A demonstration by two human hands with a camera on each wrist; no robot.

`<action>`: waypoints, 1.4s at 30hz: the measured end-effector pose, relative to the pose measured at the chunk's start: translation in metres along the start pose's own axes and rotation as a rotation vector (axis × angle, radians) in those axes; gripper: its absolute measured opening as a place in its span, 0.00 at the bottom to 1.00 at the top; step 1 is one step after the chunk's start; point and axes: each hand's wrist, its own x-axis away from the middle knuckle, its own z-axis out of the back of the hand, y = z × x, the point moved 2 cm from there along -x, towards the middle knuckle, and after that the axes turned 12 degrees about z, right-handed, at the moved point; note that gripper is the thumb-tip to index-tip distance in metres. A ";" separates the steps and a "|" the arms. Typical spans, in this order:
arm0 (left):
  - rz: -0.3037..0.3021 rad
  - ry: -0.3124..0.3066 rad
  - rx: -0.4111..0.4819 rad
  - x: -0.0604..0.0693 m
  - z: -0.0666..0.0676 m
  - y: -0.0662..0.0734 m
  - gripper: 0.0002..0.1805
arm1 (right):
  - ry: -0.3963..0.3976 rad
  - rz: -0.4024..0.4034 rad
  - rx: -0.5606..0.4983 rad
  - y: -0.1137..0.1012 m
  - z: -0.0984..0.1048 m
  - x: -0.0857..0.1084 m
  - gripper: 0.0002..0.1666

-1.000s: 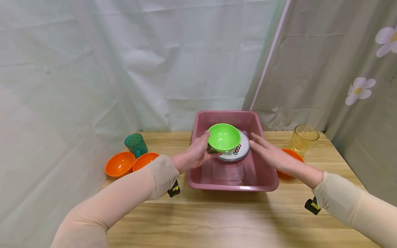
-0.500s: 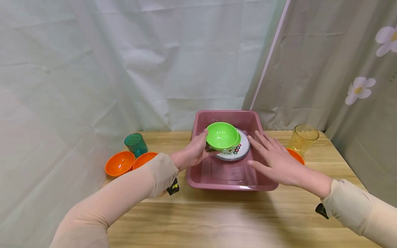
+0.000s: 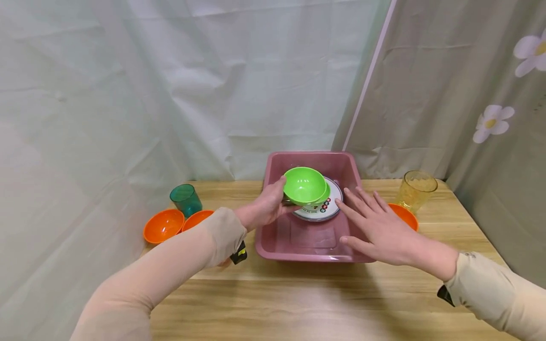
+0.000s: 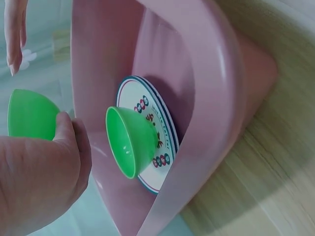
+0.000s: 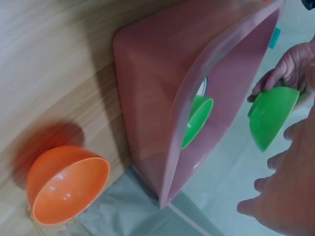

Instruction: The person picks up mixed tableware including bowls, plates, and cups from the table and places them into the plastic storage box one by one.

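My left hand (image 3: 265,206) grips a green bowl (image 3: 304,184) by its side, thumb at the rim, above the pink basin (image 3: 307,257). Beneath it a second green bowl (image 4: 132,142) sits on a stack of white plates (image 4: 129,93) with printed designs, inside the basin. In the head view the held bowl covers most of that second bowl. My right hand (image 3: 381,232) hovers over the basin's right front side, palm down, fingers spread and holding nothing. The right wrist view shows the held bowl (image 5: 272,115) apart from the right fingers.
Two orange bowls (image 3: 164,226) and a teal cup (image 3: 186,201) stand left of the basin. To the right are another orange bowl (image 3: 404,216), partly behind my right hand, and a yellow glass (image 3: 417,190). Curtains (image 3: 264,85) hang behind the wooden table (image 3: 273,303).
My right hand has drawn back toward the right and front and turned palm down with spread fingers. The held bowl has shifted slightly left and up, showing an edge of the lower bowl.
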 end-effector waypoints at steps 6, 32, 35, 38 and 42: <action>0.003 0.012 -0.022 -0.007 -0.003 0.003 0.29 | -0.004 -0.009 0.001 0.000 -0.002 0.002 0.49; -0.093 0.079 -0.415 -0.050 -0.020 0.048 0.27 | -0.017 -0.029 -0.015 -0.002 -0.007 0.007 0.49; -0.096 0.092 -0.434 -0.054 -0.021 0.052 0.27 | -0.019 -0.030 -0.011 -0.002 -0.007 0.007 0.49; -0.095 0.098 -0.451 -0.057 -0.021 0.054 0.27 | -0.022 -0.031 -0.017 -0.002 -0.008 0.007 0.49; -0.109 0.118 -0.492 -0.060 -0.021 0.056 0.26 | -0.023 -0.035 -0.029 -0.001 -0.008 0.007 0.49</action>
